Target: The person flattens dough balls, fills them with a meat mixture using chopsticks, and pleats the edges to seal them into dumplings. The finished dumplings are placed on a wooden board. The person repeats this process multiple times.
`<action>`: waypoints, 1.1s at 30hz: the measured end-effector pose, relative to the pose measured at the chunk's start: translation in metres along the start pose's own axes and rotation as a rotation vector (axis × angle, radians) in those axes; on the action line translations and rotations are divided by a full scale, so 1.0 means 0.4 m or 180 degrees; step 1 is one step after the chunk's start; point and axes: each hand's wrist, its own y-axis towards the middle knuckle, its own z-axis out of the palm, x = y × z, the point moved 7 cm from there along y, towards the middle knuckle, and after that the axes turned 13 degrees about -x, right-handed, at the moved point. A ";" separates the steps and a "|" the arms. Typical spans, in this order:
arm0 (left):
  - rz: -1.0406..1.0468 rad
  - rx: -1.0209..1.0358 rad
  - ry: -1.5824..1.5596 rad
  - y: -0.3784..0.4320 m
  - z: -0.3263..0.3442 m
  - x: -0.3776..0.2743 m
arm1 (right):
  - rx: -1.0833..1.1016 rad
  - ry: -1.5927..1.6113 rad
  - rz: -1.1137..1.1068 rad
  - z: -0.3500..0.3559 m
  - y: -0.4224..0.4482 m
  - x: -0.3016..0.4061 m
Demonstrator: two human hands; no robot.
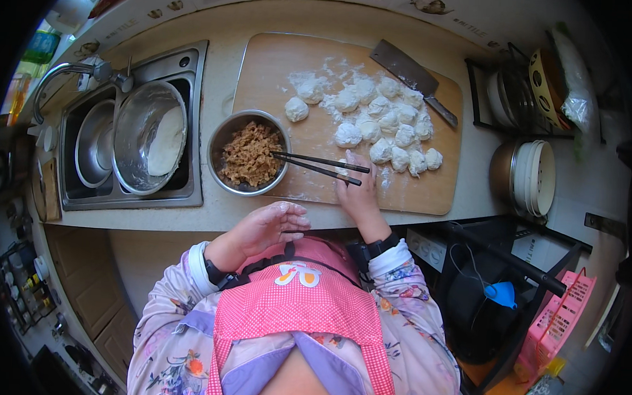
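My left hand (273, 223) hovers over the counter's front edge, floured, with nothing in it and its fingers slightly curled. My right hand (360, 195) lies low at the front of the wooden board (306, 186), its fingertips beside a small piece of dough (342, 168). The chopsticks partly hide that piece, so the grip on it is unclear. A pair of dark chopsticks (322, 162) leans out of a steel bowl (213, 160) of minced filling (249, 153), their ends crossing above my right hand. Many floured dough balls (379, 107) cluster on the board behind that hand.
A cleaver (406, 70) lies at the board's back right. Left is a sink (191, 193) holding a large steel basin (127, 154) with a dough lump (167, 142), and another basin (90, 158). Stacked pots (505, 173) and a rack (473, 93) stand right.
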 end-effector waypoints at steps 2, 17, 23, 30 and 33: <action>-0.0015 0.0003 -0.0029 0.000 0.001 -0.003 | 0.0042 0.0036 0.0334 -0.027 -0.012 -0.020; 0.0158 0.0091 -0.0148 -0.013 0.006 -0.020 | -0.0345 0.0039 0.0337 -0.072 -0.012 -0.030; 0.0196 0.0056 -0.0149 -0.006 0.011 -0.018 | -0.0361 -0.0145 0.0321 -0.046 -0.004 0.003; 0.0172 0.0003 -0.0196 -0.006 0.008 -0.009 | -0.0154 -0.0256 0.0287 -0.040 0.018 0.013; 0.0202 -0.0009 -0.0219 -0.007 0.008 -0.008 | -0.0174 -0.0257 0.0289 -0.044 0.032 0.022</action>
